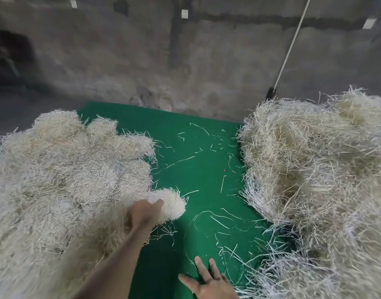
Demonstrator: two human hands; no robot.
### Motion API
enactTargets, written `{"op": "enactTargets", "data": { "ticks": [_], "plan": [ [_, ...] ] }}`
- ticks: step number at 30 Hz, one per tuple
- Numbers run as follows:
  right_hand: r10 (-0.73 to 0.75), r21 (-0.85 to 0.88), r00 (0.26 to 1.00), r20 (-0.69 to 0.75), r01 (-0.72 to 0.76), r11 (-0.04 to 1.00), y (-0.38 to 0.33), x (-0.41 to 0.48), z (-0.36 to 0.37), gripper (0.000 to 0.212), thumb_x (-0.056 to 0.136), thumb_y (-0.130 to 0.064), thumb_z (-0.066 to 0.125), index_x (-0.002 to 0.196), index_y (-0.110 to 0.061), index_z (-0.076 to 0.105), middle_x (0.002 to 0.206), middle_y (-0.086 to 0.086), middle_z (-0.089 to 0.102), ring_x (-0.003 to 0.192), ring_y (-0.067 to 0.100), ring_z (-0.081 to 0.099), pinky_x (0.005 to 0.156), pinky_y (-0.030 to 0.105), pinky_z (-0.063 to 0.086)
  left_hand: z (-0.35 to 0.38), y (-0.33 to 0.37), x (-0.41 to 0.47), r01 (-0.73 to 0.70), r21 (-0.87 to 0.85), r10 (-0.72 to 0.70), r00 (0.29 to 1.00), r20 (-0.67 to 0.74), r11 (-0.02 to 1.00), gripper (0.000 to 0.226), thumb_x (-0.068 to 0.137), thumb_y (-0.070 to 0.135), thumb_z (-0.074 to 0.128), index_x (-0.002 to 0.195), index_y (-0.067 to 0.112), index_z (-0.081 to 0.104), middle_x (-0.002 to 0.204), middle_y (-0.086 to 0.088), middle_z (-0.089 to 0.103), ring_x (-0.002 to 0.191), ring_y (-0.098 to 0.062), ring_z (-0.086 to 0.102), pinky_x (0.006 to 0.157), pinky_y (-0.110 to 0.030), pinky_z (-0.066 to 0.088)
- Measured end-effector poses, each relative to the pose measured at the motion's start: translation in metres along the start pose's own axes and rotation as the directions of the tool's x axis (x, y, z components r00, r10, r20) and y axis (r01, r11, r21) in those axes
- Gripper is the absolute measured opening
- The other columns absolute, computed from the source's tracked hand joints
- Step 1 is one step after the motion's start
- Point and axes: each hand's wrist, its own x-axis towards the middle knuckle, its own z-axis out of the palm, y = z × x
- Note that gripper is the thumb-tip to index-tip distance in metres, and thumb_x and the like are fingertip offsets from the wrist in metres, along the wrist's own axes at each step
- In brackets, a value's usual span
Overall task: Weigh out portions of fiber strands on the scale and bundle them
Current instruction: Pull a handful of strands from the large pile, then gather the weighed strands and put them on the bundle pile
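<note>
A bundle of pale fiber strands (171,205) lies at the right edge of a heap of similar bundles (62,180) on the left of the green mat (198,169). My left hand (143,214) reaches forward and grips this bundle from behind, thumb on top. My right hand (207,281) is at the bottom middle, fingers spread flat over the mat, holding nothing. A big loose pile of tangled fiber strands (314,180) fills the right side. No scale is in view.
Loose single strands (219,219) are scattered over the green mat between the two heaps. A stained concrete wall (163,61) stands behind the mat. A white rod (291,46) leans against the wall at the back right.
</note>
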Motion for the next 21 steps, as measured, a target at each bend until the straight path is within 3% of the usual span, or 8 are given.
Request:
{"op": "enactTargets", "data": {
  "ticks": [3, 7, 9, 12, 13, 16, 18, 21],
  "plan": [
    [-0.095, -0.099, 0.961, 0.258, 0.124, 0.987, 0.027, 0.012, 0.007, 0.053, 0.099, -0.039, 0.039, 0.145, -0.048, 0.012, 0.156, 0.006, -0.015, 0.14, 0.044, -0.008, 0.113, 0.06, 0.01, -0.005, -0.007, 0.006, -0.033, 0.039, 0.034, 0.999, -0.025, 0.999, 0.046, 0.079, 0.012, 0.069, 0.045, 0.013, 0.038, 0.034, 0.009, 0.034, 0.03, -0.006, 0.029, 0.033, -0.012, 0.026],
    [-0.065, -0.058, 0.968, 0.241, 0.081, 0.995, 0.018, 0.016, 0.009, 0.059, 0.1, -0.031, 0.038, 0.146, -0.047, 0.004, 0.154, 0.003, -0.023, 0.14, 0.039, -0.016, 0.115, 0.055, 0.003, -0.01, -0.002, -0.003, -0.098, 0.108, 0.112, 0.984, -0.138, 0.989, 0.036, 0.079, 0.012, 0.071, 0.053, 0.011, 0.046, 0.05, 0.0, 0.048, 0.044, -0.011, 0.044, 0.041, -0.023, 0.045],
    [-0.062, -0.024, 0.963, 0.262, 0.071, 0.997, 0.018, 0.016, 0.009, 0.061, 0.1, -0.029, 0.038, 0.146, -0.048, 0.002, 0.153, 0.001, -0.024, 0.14, 0.036, -0.017, 0.116, 0.054, 0.004, -0.008, 0.0, -0.018, -0.179, 0.178, 0.217, 0.949, -0.229, 0.968, 0.024, 0.079, 0.021, 0.072, 0.088, 0.002, 0.06, 0.086, -0.01, 0.061, 0.081, -0.02, 0.057, 0.074, -0.037, 0.053],
    [-0.006, 0.045, 0.967, 0.254, -0.006, 0.999, 0.018, 0.017, 0.009, 0.061, 0.102, -0.022, 0.033, 0.15, -0.032, -0.003, 0.153, 0.002, -0.025, 0.14, 0.026, -0.02, 0.118, 0.029, 0.01, 0.0, -0.002, -0.037, -0.302, 0.31, 0.389, 0.88, -0.274, 0.902, 0.058, 0.078, 0.034, 0.069, 0.126, 0.01, 0.049, 0.123, -0.01, 0.051, 0.117, -0.025, 0.043, 0.098, -0.046, 0.038],
    [-0.009, 0.051, 0.969, 0.246, -0.004, 0.999, 0.017, 0.017, 0.009, 0.062, 0.102, -0.015, 0.032, 0.15, -0.028, -0.004, 0.152, 0.002, -0.026, 0.14, 0.024, -0.022, 0.117, 0.022, 0.009, 0.003, -0.002, -0.042, -0.368, 0.385, 0.475, 0.849, -0.232, 0.846, 0.058, 0.078, 0.033, 0.067, 0.13, 0.015, 0.047, 0.129, -0.008, 0.048, 0.12, -0.024, 0.039, 0.1, -0.046, 0.035],
    [-0.017, -0.014, 0.959, 0.283, 0.021, 1.0, 0.018, 0.016, 0.004, 0.082, 0.095, 0.005, 0.033, 0.145, -0.047, -0.005, 0.15, -0.004, -0.03, 0.139, 0.029, -0.025, 0.117, 0.046, -0.001, 0.009, -0.012, -0.051, -0.615, 0.633, 0.641, 0.731, 0.234, 0.47, 0.053, 0.087, 0.018, 0.052, 0.137, 0.033, 0.041, 0.157, -0.004, 0.014, 0.141, -0.031, 0.006, 0.112, -0.049, 0.008],
    [0.001, -0.03, 0.953, 0.303, 0.009, 1.0, 0.016, 0.017, 0.004, 0.091, 0.091, 0.011, 0.033, 0.143, -0.051, -0.006, 0.151, -0.005, -0.031, 0.139, 0.031, -0.025, 0.116, 0.049, -0.002, 0.005, -0.025, -0.044, -0.666, 0.696, 0.541, 0.702, 0.462, 0.269, 0.055, 0.087, 0.006, 0.045, 0.136, 0.031, 0.042, 0.159, -0.002, -0.01, 0.141, -0.035, -0.02, 0.112, -0.055, -0.011],
    [-0.004, -0.021, 0.961, 0.276, 0.01, 1.0, 0.018, 0.019, 0.011, 0.1, 0.084, 0.017, 0.036, 0.142, -0.054, -0.004, 0.149, -0.007, -0.032, 0.139, 0.032, -0.024, 0.116, 0.051, -0.001, -0.011, -0.036, -0.035, -0.59, 0.788, 0.416, 0.77, 0.484, 0.175, 0.066, 0.084, 0.0, 0.038, 0.144, 0.026, 0.032, 0.158, -0.006, -0.013, 0.141, -0.035, -0.022, 0.109, -0.055, -0.019]
  ]
}}
